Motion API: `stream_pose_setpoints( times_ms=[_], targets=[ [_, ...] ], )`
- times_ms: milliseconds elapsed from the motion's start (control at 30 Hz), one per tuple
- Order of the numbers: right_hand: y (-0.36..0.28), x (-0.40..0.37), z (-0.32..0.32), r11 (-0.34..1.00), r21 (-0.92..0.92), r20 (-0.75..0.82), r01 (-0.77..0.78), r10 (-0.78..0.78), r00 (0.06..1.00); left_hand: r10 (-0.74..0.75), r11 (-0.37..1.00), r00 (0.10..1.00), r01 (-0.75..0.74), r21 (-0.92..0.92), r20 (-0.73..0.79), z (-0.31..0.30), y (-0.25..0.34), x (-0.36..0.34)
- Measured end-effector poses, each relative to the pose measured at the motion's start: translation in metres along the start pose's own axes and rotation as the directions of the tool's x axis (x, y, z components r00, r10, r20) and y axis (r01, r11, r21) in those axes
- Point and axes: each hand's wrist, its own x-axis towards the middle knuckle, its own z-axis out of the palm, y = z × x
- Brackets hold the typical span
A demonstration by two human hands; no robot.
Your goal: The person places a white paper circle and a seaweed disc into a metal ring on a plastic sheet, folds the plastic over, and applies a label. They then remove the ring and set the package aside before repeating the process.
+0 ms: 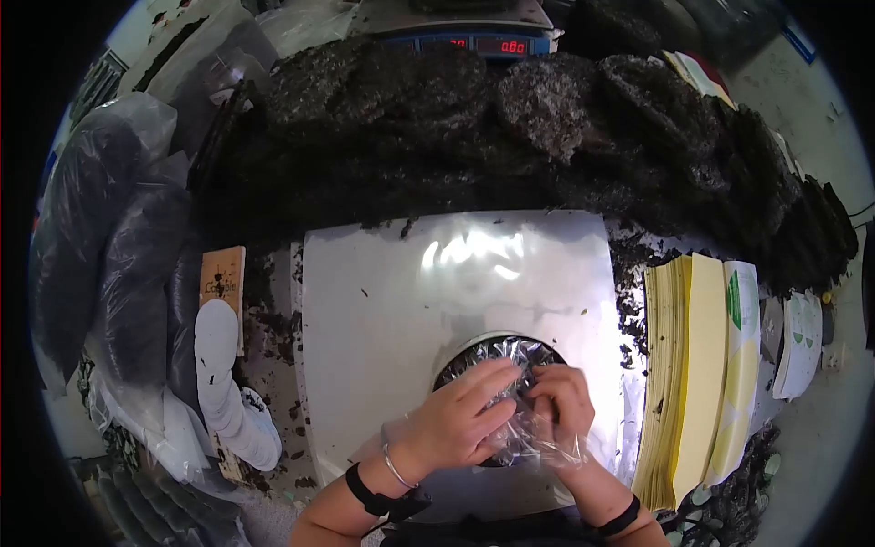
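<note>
Down at the near edge of the sheet, both hands are on the round dark cake, and they meet right over its near half. Left hand lies across it, fingers long and pressed together, flat on the clear film that covers the cake. Right hand is curled just beside it, its fingertips pinching a gather of that film, and the two hands touch at the fingertips. Loose film bunches out below the right hand, crinkled and shiny. A thin bracelet sits on the left wrist, with dark bands on both wrists. The cake rests on the pale sheet, its far rim showing beyond the fingers. Off to the right, a paper stack of yellow leaves stands just beside the sheet. To the left, white discs lie in an overlapping row, with grey bags beyond them. Across the back runs a heap of dark cakes, and behind it a scale glows with red digits. Dark crumbs dot the table around the sheet.
</note>
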Motion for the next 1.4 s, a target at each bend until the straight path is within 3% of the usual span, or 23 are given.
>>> stream_pose_setpoints(
  times_ms=[33, 67, 100, 133, 267, 333, 400, 500, 600, 633, 667, 733, 800, 833, 900, 933, 967, 1000, 1033, 1100, 1267, 1367, 1400],
  targets=[
    [0.005, -0.002, 0.005, 0.999, -0.025, -0.036, -0.038, 0.037, 0.999, -0.013, 0.996, 0.986, -0.002, 0.085, 0.167, 0.003, -0.003, 0.0],
    [0.002, 0.004, 0.005, 0.998, -0.062, 0.054, -0.023, 0.026, 0.998, -0.037, 0.985, 0.945, -0.021, 0.173, 0.326, 0.005, -0.005, -0.001],
    [-0.004, 0.011, 0.01, 0.984, -0.178, 0.084, -0.025, 0.04, 0.996, -0.101, 0.983, 0.93, 0.039, 0.178, 0.354, 0.01, -0.006, -0.002],
    [-0.01, 0.013, 0.014, 0.956, -0.292, 0.108, -0.014, 0.048, 0.993, -0.111, 0.981, 0.93, 0.045, 0.19, 0.351, 0.014, -0.004, -0.004],
    [-0.017, 0.012, 0.016, 0.936, -0.35, 0.188, 0.022, 0.047, 0.981, -0.14, 0.955, 0.921, 0.029, 0.294, 0.363, 0.007, 0.007, -0.005],
    [-0.018, 0.008, 0.016, 0.901, -0.428, 0.235, 0.072, 0.034, 0.971, -0.174, 0.984, 0.935, 0.149, 0.102, 0.309, -0.006, 0.018, -0.008],
    [-0.01, 0.002, 0.023, 0.883, -0.463, 0.202, 0.077, 0.021, 0.979, -0.164, 0.986, 0.929, 0.16, 0.039, 0.333, -0.007, 0.023, -0.014],
    [-0.023, 0.004, 0.008, 0.927, -0.372, 0.237, 0.045, 0.048, 0.97, -0.185, 0.915, 0.935, 0.051, 0.4, 0.304, 0.015, 0.028, -0.023],
    [-0.03, -0.029, -0.026, 0.975, -0.222, 0.182, 0.002, 0.04, 0.982, -0.182, 0.865, 0.951, 0.034, 0.501, 0.25, 0.029, 0.028, -0.028],
    [-0.037, -0.033, -0.025, 0.909, -0.387, 0.187, 0.154, -0.086, 0.978, -0.178, 0.857, 0.958, 0.04, 0.513, 0.223, 0.031, 0.029, -0.028],
    [-0.026, -0.043, -0.008, 0.922, -0.375, 0.193, 0.091, -0.018, 0.981, -0.173, 0.865, 0.957, 0.036, 0.5, 0.232, 0.03, 0.032, -0.031],
    [-0.006, -0.049, 0.0, 0.846, -0.497, 0.214, 0.193, -0.096, 0.972, -0.2, 0.862, 0.95, 0.055, 0.503, 0.239, 0.029, 0.034, -0.022],
    [0.0, -0.038, -0.017, 0.852, -0.449, 0.318, 0.268, -0.127, 0.939, -0.242, 0.884, 0.943, 0.116, 0.452, 0.23, 0.028, 0.045, -0.015],
    [0.001, -0.031, -0.046, 0.842, -0.493, 0.28, 0.22, -0.086, 0.956, -0.224, 0.88, 0.943, 0.086, 0.468, 0.248, 0.03, 0.046, -0.016],
    [-0.002, -0.008, -0.108, 0.996, -0.075, 0.464, 0.049, -0.009, 0.886, -0.177, 0.884, 0.945, 0.03, 0.466, 0.275, 0.031, 0.042, -0.016],
    [0.024, -0.006, -0.134, 0.949, -0.293, 0.111, 0.117, -0.088, 0.99, -0.193, 0.878, 0.939, 0.036, 0.476, 0.285, 0.03, 0.04, -0.016],
    [0.031, 0.011, -0.173, 0.929, -0.365, -0.114, 0.063, -0.112, 0.987, -0.223, 0.868, 0.932, 0.056, 0.493, 0.287, 0.031, 0.04, -0.017],
    [0.074, 0.02, -0.206, 0.772, -0.635, -0.309, -0.03, -0.218, 0.926, -0.224, 0.873, 0.932, 0.063, 0.483, 0.284, 0.03, 0.043, -0.015],
    [0.11, 0.027, -0.243, 0.634, -0.757, -0.375, -0.154, -0.229, 0.898, -0.247, 0.87, 0.92, 0.072, 0.488, 0.304, 0.028, 0.045, -0.011],
    [0.188, 0.031, -0.307, 0.303, -0.939, -0.256, -0.164, -0.293, 0.921, -0.268, 0.867, 0.905, 0.078, 0.492, 0.33, 0.027, 0.043, -0.008],
    [0.271, 0.027, -0.34, 0.237, -0.951, -0.222, -0.2, -0.07, 0.973, -0.336, 0.868, 0.855, 0.118, 0.483, 0.394, 0.026, 0.043, -0.001],
    [0.259, 0.03, -0.333, 0.208, -0.955, -0.247, -0.214, -0.149, 0.958, -0.361, 0.865, 0.85, 0.152, 0.478, 0.383, 0.031, 0.043, 0.003],
    [0.251, 0.035, -0.325, 0.331, -0.883, -0.388, -0.334, -0.111, 0.915, -0.343, 0.861, 0.855, 0.121, 0.494, 0.389, 0.03, 0.04, 0.002]
  ],
)
